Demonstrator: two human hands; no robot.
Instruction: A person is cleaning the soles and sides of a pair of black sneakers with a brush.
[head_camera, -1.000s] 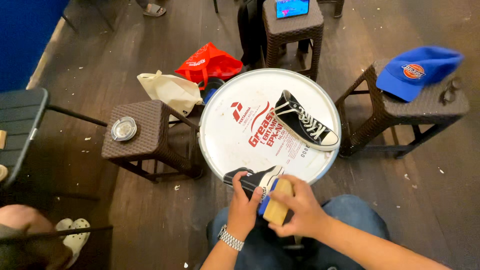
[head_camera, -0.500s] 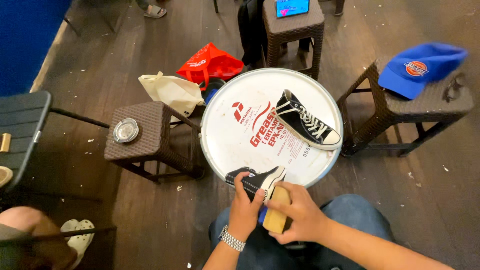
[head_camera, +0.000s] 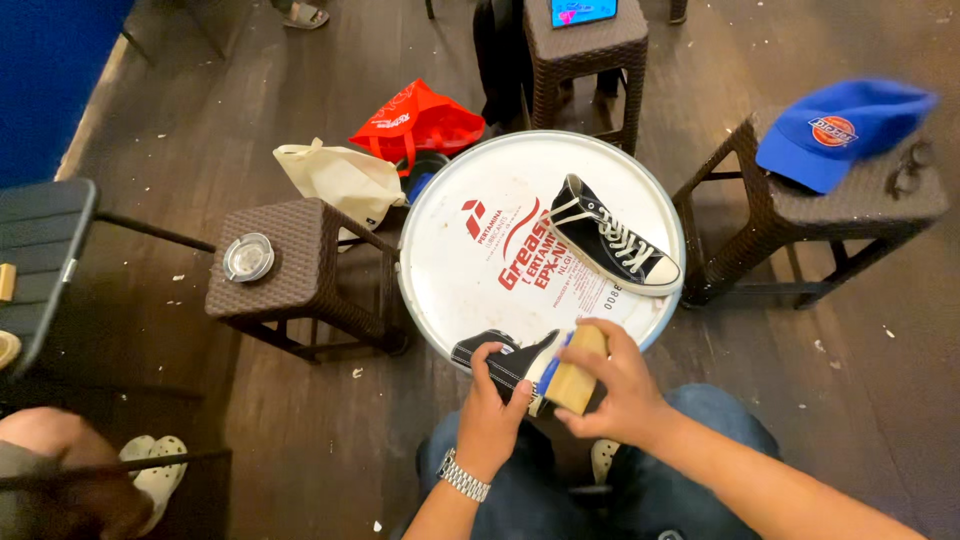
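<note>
— What's in the hands, from where you stand?

— The left hand (head_camera: 492, 405) is curled around a black high-top sneaker (head_camera: 500, 358), fingers clamped over its upper, holding it at the near rim of the round white drum lid (head_camera: 450, 280) that serves as a desk. The right hand (head_camera: 612, 385) is wrapped tight on a tan wooden brush (head_camera: 572, 372), with the brush pressed against the shoe's side. There's a metal watch (head_camera: 463, 476) on the left wrist.

— And the other shoe?

— The second black sneaker (head_camera: 610, 243) lies on the far right part of the lid, white laces up, toe pointing right — well apart from the one being held.

— What else is around?

— A brown wicker stool (head_camera: 290, 290) just left of the lid with a small round metal dish (head_camera: 248, 256) on top. Beyond it on the wooden floor, a cream tote bag (head_camera: 340, 180) and a red bag (head_camera: 415, 118), side by side. To the right, another wicker stool (head_camera: 860, 205) carries a blue cap (head_camera: 835, 130). At the lower left corner, someone else's foot in a pale clog (head_camera: 155, 465).
</note>
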